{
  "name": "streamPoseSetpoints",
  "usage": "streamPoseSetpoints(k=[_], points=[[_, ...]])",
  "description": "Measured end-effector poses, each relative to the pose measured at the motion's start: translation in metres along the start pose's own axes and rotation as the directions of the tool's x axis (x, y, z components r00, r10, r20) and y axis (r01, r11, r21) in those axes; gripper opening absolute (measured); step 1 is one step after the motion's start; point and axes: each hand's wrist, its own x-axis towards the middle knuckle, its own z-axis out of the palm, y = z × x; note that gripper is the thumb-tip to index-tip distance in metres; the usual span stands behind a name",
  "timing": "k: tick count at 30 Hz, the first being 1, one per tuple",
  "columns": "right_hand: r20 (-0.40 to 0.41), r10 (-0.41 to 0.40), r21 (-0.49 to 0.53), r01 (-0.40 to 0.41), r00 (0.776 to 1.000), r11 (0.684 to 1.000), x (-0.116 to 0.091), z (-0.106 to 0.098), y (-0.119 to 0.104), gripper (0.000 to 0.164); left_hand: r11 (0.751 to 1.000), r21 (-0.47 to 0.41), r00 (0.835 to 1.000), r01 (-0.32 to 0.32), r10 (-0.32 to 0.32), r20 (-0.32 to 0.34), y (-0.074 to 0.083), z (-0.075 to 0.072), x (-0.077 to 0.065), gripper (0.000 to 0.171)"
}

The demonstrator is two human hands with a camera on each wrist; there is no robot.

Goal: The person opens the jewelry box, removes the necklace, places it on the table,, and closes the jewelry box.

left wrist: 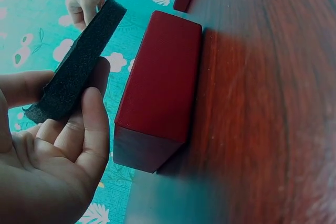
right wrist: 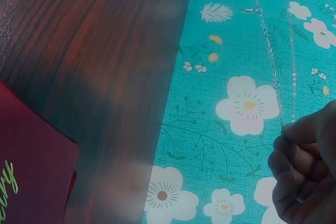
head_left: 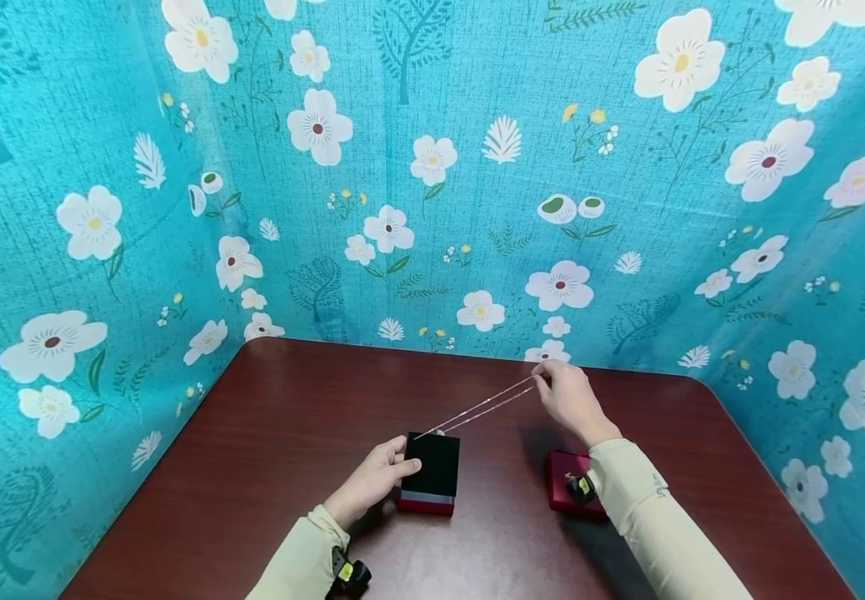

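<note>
The left hand [head_left: 372, 479] is gripping a black pad [head_left: 432, 462] by its side, thumb on top and fingers curling beneath, and is keeping it above an open red box [head_left: 427, 507]; the left wrist view is showing a gap between pad and box. The right hand [head_left: 569, 398] is pinching a thin chain [head_left: 487, 407] between thumb and fingertips, well apart from the left. The chain is running in two slanting strands — nearly straight — from the pad's far edge up to those fingertips, with something small and shiny sitting at that edge, too small to make out. A little clasp [right wrist: 251, 10] is sticking out from one strand. The box is standing on a dark red-brown table [head_left: 327, 383]; to its right, a red piece [head_left: 558, 482] with yellowish lettering is lying partly behind the right sleeve [head_left: 672, 533]. A black wrist camera [head_left: 352, 575] is sitting at the left cuff, and blue flowered cloth [head_left: 417, 200] is hanging around the table — behind it and at both sides.
</note>
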Motion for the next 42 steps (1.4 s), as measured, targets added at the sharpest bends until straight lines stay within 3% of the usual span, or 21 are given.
streamPoseSetpoints(k=[4, 14, 25, 34, 42], points=[[0.008, 0.005, 0.0, -0.005, 1.0, 1.0, 0.0, -0.002, 0.001, 0.009, 1.0, -0.001, 1.0, -0.007, 0.007, 0.005, 0.009, 0.0, -0.002, 0.024], [0.0, 0.008, 0.0, -0.008, 1.0, 1.0, 0.001, -0.007, 0.005, 0.008, 1.0, 0.0, 1.0, -0.017, 0.017, 0.002, -0.016, 0.0, 0.008, 0.027], [-0.061, 0.015, 0.0, -0.015, 0.998, 1.0, 0.004, -0.008, 0.002, 0.01, 0.999, -0.009, 0.999, -0.033, 0.033, 0.025, -0.015, 0.001, 0.006, 0.023], [-0.095, 0.052, 0.002, -0.052, 0.994, 0.999, 0.006, -0.006, 0.004, 0.009, 0.999, 0.003, 0.998, -0.04, 0.04, 0.05, 0.017, 0.003, -0.005, 0.02], [-0.086, 0.08, 0.018, -0.079, 0.993, 0.997, 0.007, -0.008, 0.001, 0.012, 0.999, -0.005, 0.997, -0.039, 0.04, 0.072, 0.019, 0.002, -0.007, 0.009]])
